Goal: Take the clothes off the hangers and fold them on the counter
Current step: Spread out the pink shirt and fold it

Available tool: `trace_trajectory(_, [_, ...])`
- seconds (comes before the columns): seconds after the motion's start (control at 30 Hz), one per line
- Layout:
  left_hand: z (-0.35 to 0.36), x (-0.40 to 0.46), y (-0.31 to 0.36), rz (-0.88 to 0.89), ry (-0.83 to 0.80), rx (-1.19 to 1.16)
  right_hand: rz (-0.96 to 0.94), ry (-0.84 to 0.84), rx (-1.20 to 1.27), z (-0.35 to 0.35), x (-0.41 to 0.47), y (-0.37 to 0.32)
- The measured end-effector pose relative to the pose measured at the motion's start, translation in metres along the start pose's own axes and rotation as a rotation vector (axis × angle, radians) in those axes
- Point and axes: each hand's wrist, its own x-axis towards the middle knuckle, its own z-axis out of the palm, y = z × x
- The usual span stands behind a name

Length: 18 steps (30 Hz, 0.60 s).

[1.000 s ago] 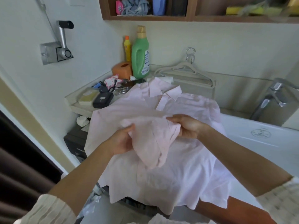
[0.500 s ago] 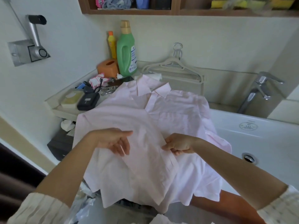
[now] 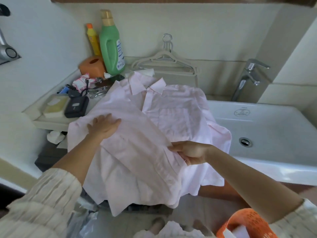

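Observation:
A pale pink collared shirt (image 3: 178, 115) lies spread front-up over the counter, its hem hanging off the front edge. Its left sleeve is folded across the body. My left hand (image 3: 104, 126) lies flat with straight fingers on the shirt's left shoulder area, pressing the cloth. My right hand (image 3: 190, 152) pinches the edge of the folded sleeve near the middle of the shirt. Several pale plastic hangers (image 3: 164, 63) lean bare against the back wall behind the collar.
A white sink (image 3: 267, 127) with a chrome tap (image 3: 248, 78) lies to the right. Left of the shirt stand a green bottle (image 3: 111, 47), a yellow bottle (image 3: 92, 40), an orange holder (image 3: 93, 66), soap and a black pouch (image 3: 76, 109). An orange basket (image 3: 245, 224) sits below right.
The bunched sleeve has been laid down flat across the shirt. My left hand let go and slid up-left to lie flat; my right hand moved down-right still pinching the cloth.

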Motion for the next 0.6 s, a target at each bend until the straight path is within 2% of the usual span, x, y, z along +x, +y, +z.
trace_trajectory(0.07, [-0.004, 0.0, -0.01, 0.051, -0.109, 0.108, 0.053, 0.064, -0.014, 0.009, -0.004, 0.006])
trace_trajectory(0.17, [-0.005, 0.005, -0.019, 0.096, -0.14, 0.111, 0.17, 0.253, -0.255, 0.008, -0.007, 0.015])
trace_trajectory(0.3, [-0.008, -0.001, -0.023, 0.138, -0.176, 0.118, 0.256, 0.246, -0.271, 0.015, -0.017, 0.03])
trace_trajectory(0.37, [-0.007, -0.002, -0.027, 0.167, -0.179, 0.128, 0.241, 0.321, -0.296, 0.026, -0.015, 0.035])
trace_trajectory(0.5, [-0.012, -0.005, -0.032, 0.22, -0.175, 0.142, 0.176, 0.585, -0.385, 0.052, -0.002, 0.029])
trace_trajectory(0.6, [-0.01, -0.005, -0.036, 0.255, -0.198, 0.163, 0.01, 0.733, -0.484, 0.067, 0.011, 0.02])
